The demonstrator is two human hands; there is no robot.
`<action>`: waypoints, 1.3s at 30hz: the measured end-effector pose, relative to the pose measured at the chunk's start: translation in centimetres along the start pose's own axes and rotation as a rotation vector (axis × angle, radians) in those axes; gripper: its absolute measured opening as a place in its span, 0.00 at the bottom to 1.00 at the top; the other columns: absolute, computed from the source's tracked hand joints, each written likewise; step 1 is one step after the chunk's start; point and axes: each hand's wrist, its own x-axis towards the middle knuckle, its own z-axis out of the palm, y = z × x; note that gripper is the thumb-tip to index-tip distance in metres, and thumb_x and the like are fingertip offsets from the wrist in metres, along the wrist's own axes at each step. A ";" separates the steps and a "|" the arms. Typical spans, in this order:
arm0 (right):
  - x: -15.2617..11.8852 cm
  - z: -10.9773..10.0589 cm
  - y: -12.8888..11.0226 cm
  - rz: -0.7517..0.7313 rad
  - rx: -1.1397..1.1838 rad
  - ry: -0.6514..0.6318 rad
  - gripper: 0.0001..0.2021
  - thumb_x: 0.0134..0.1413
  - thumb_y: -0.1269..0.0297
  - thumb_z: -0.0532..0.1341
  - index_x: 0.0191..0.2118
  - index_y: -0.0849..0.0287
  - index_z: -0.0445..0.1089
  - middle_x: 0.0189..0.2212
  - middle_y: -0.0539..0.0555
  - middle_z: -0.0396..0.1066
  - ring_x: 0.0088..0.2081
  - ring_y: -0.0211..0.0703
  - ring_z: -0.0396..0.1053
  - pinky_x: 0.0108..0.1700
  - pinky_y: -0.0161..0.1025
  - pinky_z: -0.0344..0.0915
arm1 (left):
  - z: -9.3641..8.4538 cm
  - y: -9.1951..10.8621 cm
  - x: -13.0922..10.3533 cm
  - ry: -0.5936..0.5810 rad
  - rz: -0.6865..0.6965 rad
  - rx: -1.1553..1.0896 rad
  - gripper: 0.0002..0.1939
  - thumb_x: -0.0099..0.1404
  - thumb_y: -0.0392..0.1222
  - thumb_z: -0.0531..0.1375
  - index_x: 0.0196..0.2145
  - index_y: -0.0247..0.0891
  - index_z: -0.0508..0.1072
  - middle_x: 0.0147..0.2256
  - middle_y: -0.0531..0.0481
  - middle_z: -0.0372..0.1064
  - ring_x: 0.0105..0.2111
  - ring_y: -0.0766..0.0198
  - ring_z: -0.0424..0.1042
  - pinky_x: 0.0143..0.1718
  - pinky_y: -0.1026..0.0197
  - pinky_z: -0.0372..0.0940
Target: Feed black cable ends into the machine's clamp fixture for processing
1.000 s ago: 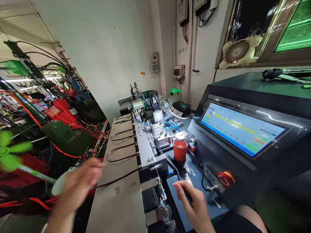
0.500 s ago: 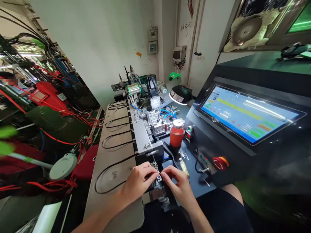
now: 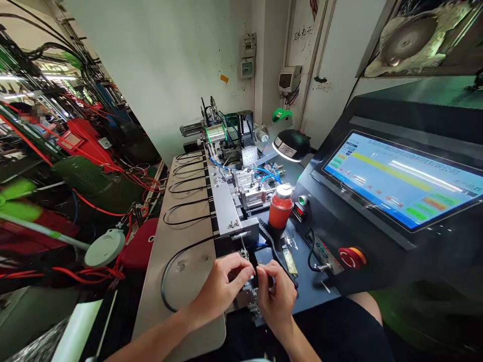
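Observation:
Both hands are over a small metal fixture [image 3: 249, 296] at the near end of the machine. My left hand [image 3: 224, 281] comes in from the left, thumb and fingertips pinched together; what is between them is too small to make out. Just right of it, my right hand [image 3: 277, 291] has its thumb and index finger pressed together, its other fingers curled. Any small piece in it is hidden. A narrow gap parts the two sets of fingertips. A metal block [image 3: 239, 229] sits just beyond the hands.
Black cable loops [image 3: 184, 251] lie on the beige tabletop [image 3: 151, 306]. A red bottle [image 3: 281, 206] with a white lid stands beyond my right hand, near a ring lamp [image 3: 291, 146]. At the right are a touchscreen [image 3: 400, 176] and a red emergency knob [image 3: 351, 258].
The view has shifted, so the scene sits slightly to the right. My right hand has turned more upright, its fingers curled tighter. My left hand stays pinched over the fixture.

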 end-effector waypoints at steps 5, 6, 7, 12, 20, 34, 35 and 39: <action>0.4 -0.2 0.8 0.119 -0.016 -0.154 0.11 0.65 0.68 0.51 0.30 0.57 0.62 0.21 0.48 0.63 0.21 0.36 0.61 0.24 0.32 0.58 | -0.8 -0.5 0.7 0.071 0.026 0.188 0.15 0.68 0.46 0.53 0.29 0.37 0.74 0.27 0.51 0.68 0.28 0.66 0.66 0.30 0.65 0.57; 0.5 -0.5 1.2 0.162 -0.014 -0.198 0.12 0.66 0.67 0.51 0.29 0.58 0.63 0.22 0.49 0.64 0.22 0.36 0.62 0.24 0.33 0.59 | -0.9 -0.8 1.0 0.093 0.030 0.253 0.16 0.68 0.45 0.52 0.28 0.37 0.74 0.27 0.50 0.68 0.28 0.65 0.66 0.31 0.64 0.58; 0.5 -0.7 1.5 0.202 -0.015 -0.226 0.12 0.66 0.66 0.51 0.30 0.58 0.64 0.22 0.49 0.65 0.23 0.37 0.62 0.25 0.33 0.59 | -1.1 -1.2 1.3 0.105 0.024 0.307 0.16 0.68 0.44 0.51 0.28 0.38 0.74 0.28 0.50 0.69 0.29 0.64 0.67 0.32 0.64 0.58; 0.5 -1.6 3.0 0.317 -0.004 -0.200 0.11 0.65 0.63 0.53 0.31 0.59 0.66 0.24 0.50 0.68 0.25 0.38 0.65 0.29 0.33 0.61 | -1.2 -3.1 2.4 0.048 -0.104 0.396 0.15 0.67 0.41 0.51 0.26 0.38 0.74 0.28 0.49 0.74 0.30 0.62 0.71 0.33 0.63 0.59; 0.1 -1.3 3.5 0.353 0.021 -0.249 0.13 0.65 0.61 0.53 0.30 0.58 0.66 0.23 0.50 0.67 0.25 0.39 0.64 0.28 0.34 0.61 | -0.9 -2.8 2.7 0.049 -0.123 0.451 0.15 0.66 0.40 0.51 0.26 0.37 0.74 0.28 0.49 0.74 0.30 0.62 0.71 0.33 0.63 0.58; 1.3 2.3 5.4 0.434 0.262 -0.511 0.16 0.64 0.59 0.49 0.24 0.56 0.50 0.19 0.44 0.49 0.22 0.35 0.49 0.25 0.34 0.48 | -0.8 -2.4 3.5 0.006 -0.122 0.575 0.13 0.66 0.38 0.54 0.27 0.37 0.76 0.26 0.51 0.73 0.28 0.63 0.71 0.31 0.64 0.59; 1.2 2.4 5.4 0.444 0.288 -0.501 0.16 0.64 0.59 0.49 0.24 0.56 0.51 0.20 0.44 0.49 0.22 0.35 0.49 0.25 0.34 0.48 | -0.8 -2.6 3.3 0.027 -0.105 0.603 0.12 0.66 0.38 0.55 0.28 0.37 0.76 0.27 0.50 0.73 0.28 0.63 0.71 0.32 0.64 0.59; 0.7 2.6 5.5 0.481 0.338 -0.475 0.16 0.64 0.58 0.49 0.25 0.56 0.52 0.21 0.45 0.50 0.24 0.36 0.50 0.26 0.34 0.50 | -0.8 -3.6 2.2 0.099 0.105 0.740 0.09 0.68 0.38 0.55 0.40 0.41 0.76 0.36 0.51 0.73 0.32 0.65 0.72 0.33 0.66 0.62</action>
